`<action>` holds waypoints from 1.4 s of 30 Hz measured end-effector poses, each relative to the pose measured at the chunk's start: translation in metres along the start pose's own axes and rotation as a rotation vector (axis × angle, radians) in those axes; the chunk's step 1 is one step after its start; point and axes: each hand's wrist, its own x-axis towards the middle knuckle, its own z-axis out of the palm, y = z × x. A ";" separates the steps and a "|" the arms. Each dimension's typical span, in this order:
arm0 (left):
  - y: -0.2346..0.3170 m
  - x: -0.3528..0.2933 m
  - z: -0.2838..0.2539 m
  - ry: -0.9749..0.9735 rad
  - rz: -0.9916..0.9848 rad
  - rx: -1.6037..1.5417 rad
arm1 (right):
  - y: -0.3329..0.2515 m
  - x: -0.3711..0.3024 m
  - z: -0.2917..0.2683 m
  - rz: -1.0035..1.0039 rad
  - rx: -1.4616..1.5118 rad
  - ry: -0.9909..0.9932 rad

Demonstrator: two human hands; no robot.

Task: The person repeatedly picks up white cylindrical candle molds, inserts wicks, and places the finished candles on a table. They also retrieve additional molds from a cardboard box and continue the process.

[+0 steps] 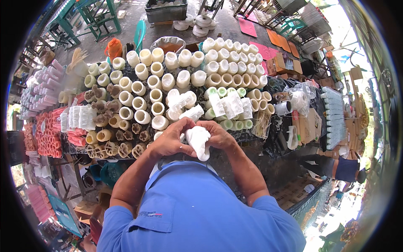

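In front of my chest I hold a white moulded figure (198,138), smooth and wax-like, with a narrow lower end. My left hand (174,138) closes on its left side, the thumb pressed near its middle. Round its upper right side curl the fingers of my right hand (216,135). Just beyond my hands lie more white moulded pieces (192,113) on the table. Another group of white moulded figures (230,105) rests on pale green cups. Cream hollow cylinders (142,116) stand in rows to the left of them.
Brown flower-shaped pieces (136,128) and pink tubes (48,134) fill the table's left side. At its right are thin sticks (262,124), a cardboard box (308,126) and clear plastic bags (300,98). A dark crate (166,13) stands on the floor beyond. A person in dark clothing (346,169) is at far right.
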 end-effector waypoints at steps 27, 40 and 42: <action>-0.037 0.026 0.003 0.683 0.332 0.813 | 0.001 0.012 0.052 -0.082 -0.454 0.469; -0.008 0.027 0.009 0.306 0.285 0.762 | 0.008 -0.015 0.010 -0.541 -0.892 0.722; -0.013 0.028 0.021 0.287 0.153 0.300 | 0.006 -0.020 -0.005 -0.682 -0.944 0.732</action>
